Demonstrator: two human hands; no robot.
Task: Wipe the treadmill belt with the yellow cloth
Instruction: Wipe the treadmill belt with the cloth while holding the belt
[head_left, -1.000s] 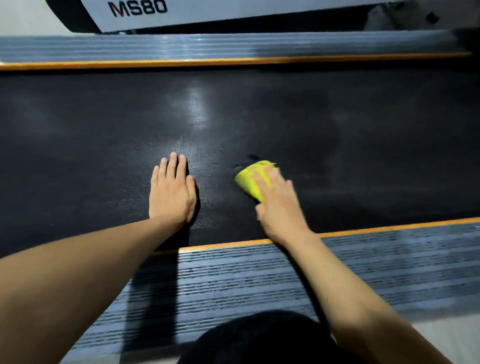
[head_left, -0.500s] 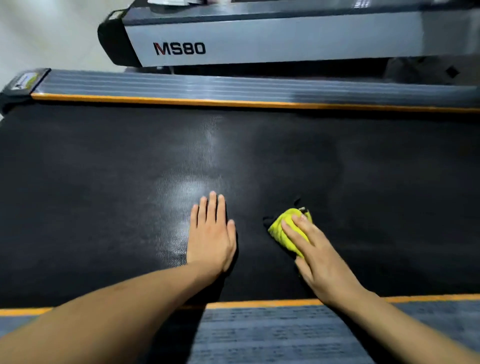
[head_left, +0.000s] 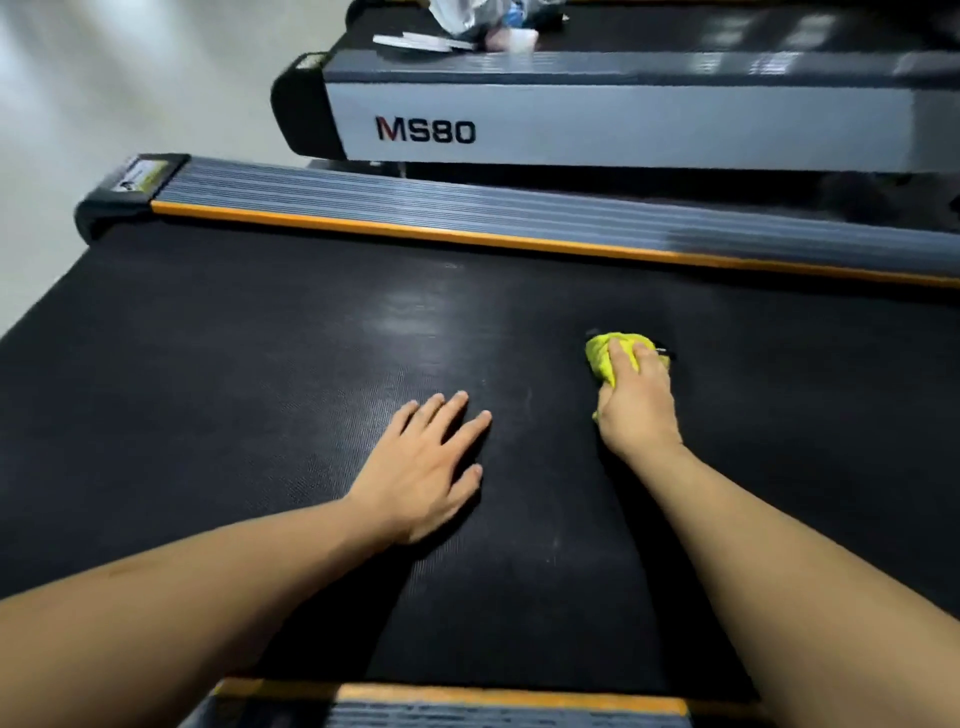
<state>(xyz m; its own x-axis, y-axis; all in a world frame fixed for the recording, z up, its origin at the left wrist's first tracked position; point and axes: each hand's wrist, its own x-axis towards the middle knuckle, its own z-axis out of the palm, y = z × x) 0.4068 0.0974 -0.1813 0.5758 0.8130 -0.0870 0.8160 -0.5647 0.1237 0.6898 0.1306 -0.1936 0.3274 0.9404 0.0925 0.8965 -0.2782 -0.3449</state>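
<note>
The black textured treadmill belt (head_left: 234, 395) fills most of the view. A bunched yellow cloth (head_left: 605, 356) lies on the belt right of centre, and my right hand (head_left: 636, 402) presses down on it, fingers curled over its top. My left hand (head_left: 426, 467) rests flat on the belt to the left of the cloth, fingers spread, holding nothing. Most of the cloth is hidden under my right hand.
Grey ribbed side rails with orange trim border the belt at the far side (head_left: 467, 218) and the near edge (head_left: 493, 696). A second treadmill marked MS80 (head_left: 571, 130) stands behind, with white items and papers (head_left: 457, 31) on its deck. Pale floor (head_left: 104, 93) lies at the upper left.
My right hand has pushed the yellow cloth farther across the belt, away from me. My view has lifted and swung, showing the belt's left end and more of the MS80 treadmill.
</note>
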